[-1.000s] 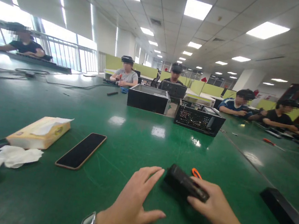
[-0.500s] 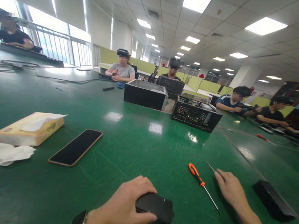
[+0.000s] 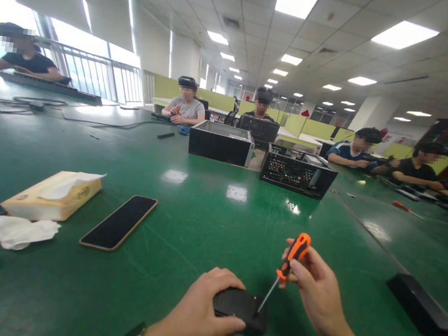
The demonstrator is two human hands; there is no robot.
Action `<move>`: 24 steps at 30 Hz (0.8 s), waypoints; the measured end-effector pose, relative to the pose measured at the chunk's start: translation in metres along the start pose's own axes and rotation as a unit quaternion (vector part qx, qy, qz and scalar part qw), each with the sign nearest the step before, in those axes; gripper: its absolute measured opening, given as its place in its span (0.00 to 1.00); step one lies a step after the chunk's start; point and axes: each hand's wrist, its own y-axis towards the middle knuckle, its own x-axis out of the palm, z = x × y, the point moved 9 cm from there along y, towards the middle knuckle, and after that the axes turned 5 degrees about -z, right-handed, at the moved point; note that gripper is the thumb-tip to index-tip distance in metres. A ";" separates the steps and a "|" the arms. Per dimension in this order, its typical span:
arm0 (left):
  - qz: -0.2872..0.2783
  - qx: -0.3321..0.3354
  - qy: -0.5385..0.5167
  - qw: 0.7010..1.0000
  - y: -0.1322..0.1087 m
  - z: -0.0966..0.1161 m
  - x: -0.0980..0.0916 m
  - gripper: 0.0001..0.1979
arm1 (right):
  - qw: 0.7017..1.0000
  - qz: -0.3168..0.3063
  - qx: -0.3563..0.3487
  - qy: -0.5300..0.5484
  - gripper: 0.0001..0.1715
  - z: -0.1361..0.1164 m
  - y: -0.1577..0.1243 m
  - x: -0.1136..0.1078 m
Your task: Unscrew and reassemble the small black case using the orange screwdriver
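Observation:
A small black device (image 3: 235, 303) with a flat top and a shiny dot on it lies on the green table. My left hand (image 3: 202, 311) is closed around its left end, thumb in front and fingers behind. In my right hand (image 3: 317, 294), an upright, slightly tilted screwdriver (image 3: 297, 252) with an orange and black handle is gripped between thumb and fingers. Its metal shaft slants down to the right part of the device's top, where the tip seems to touch. The exact kind of device cannot be made out.
On the left lie a phone (image 3: 120, 222), a tissue pack (image 3: 53, 196) and crumpled tissues (image 3: 23, 232). A long black block (image 3: 422, 307) rests at right. Two computer cases, one dark (image 3: 221, 144) and one perforated (image 3: 299, 172), stand ahead. Several people sit around the table.
The orange screwdriver, which lay on the table, is now in my right hand with its tip at the black device. My right hand has moved left. My left hand still holds the device.

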 end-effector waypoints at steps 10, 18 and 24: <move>0.001 -0.011 -0.004 1.000 0.001 0.000 0.000 0.20 | 0.996 0.061 -0.057 -0.024 0.17 -0.010 -0.003 -0.002; 0.007 -0.011 0.002 1.000 0.000 -0.001 0.000 0.20 | 0.987 0.040 -0.119 -0.104 0.13 -0.032 -0.004 0.006; 0.008 -0.009 0.006 1.000 0.001 0.000 0.000 0.20 | 0.989 -0.010 -0.108 -0.099 0.10 -0.052 -0.002 0.029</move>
